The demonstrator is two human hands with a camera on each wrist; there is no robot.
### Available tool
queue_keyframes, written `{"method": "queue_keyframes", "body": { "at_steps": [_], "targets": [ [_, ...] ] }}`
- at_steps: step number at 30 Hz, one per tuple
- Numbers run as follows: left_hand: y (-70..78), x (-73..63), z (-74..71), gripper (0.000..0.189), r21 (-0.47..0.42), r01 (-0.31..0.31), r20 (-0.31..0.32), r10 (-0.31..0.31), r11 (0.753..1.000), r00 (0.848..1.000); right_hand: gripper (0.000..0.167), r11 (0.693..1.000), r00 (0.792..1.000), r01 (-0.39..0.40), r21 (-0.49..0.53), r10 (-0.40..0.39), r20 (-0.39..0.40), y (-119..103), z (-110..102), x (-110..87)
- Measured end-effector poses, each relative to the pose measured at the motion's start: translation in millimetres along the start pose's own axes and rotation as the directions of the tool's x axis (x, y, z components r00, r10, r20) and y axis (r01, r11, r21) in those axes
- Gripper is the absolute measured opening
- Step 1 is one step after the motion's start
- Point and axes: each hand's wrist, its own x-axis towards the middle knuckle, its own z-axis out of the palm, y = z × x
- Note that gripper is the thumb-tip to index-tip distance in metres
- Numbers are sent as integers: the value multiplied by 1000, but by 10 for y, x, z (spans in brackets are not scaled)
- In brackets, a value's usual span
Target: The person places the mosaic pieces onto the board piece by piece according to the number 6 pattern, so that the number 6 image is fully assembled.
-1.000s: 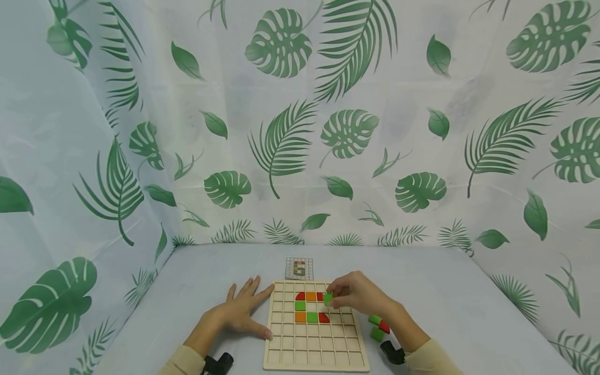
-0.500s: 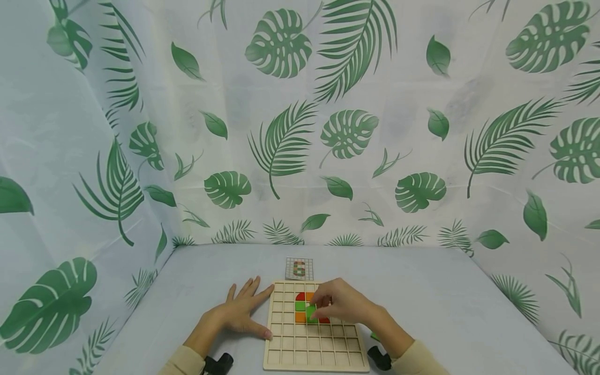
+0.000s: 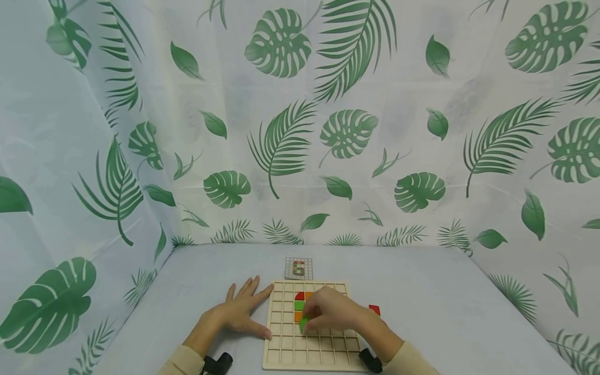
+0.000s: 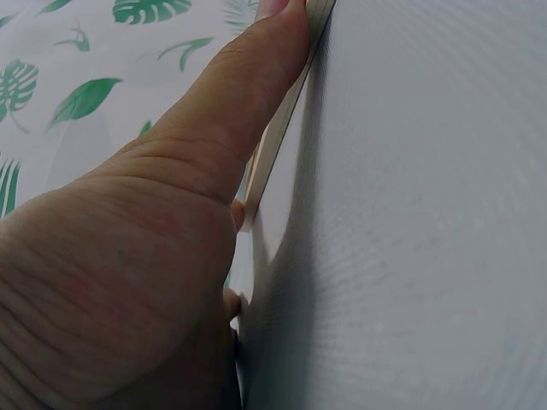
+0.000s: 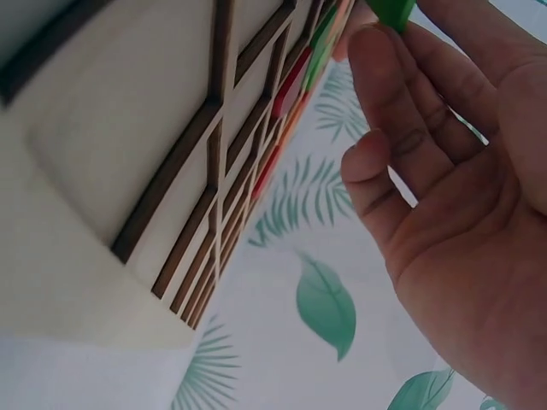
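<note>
A light wooden grid board point(image 3: 287, 344) lies on the table before me. My left hand point(image 3: 236, 312) rests at its left side with fingers spread, the thumb and a fingertip at the board's edge. My right hand point(image 3: 333, 311) pinches a green tile point(image 3: 302, 326) between thumb and fingers, just below the orange tile point(image 3: 298, 316). The green tile point(image 5: 393, 12) also shows at the fingertips in the right wrist view. Above the orange one sit a green square tile point(image 3: 299, 305) and a red rounded tile point(image 3: 299, 296). My right hand covers other tiles on the board.
Beyond the board lies a small pattern card point(image 3: 298, 268) with a coloured figure on a grid. A loose red piece point(image 3: 374, 309) shows right of the board, beside my right forearm. A leaf-print curtain point(image 3: 300, 156) stands behind the table.
My right hand has carried the green tile left and toward me across the board. A loose red piece at the right has come into view. My left hand has stayed put.
</note>
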Motion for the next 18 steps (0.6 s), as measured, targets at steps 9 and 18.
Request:
{"method": "queue_keyframes", "body": {
  "at_steps": [9, 18],
  "targets": [
    [-13, 3, 10, 122, -1, 0, -6, 0, 1000, 1000, 20, 989, 999, -24, -143, 30, 41, -85, 56, 48],
    [-20, 12, 11, 122, 6, -6, -2, 6, 1000, 1000, 21, 984, 998, -30, -173, 40, 52, -114, 95, 92]
  ]
}}
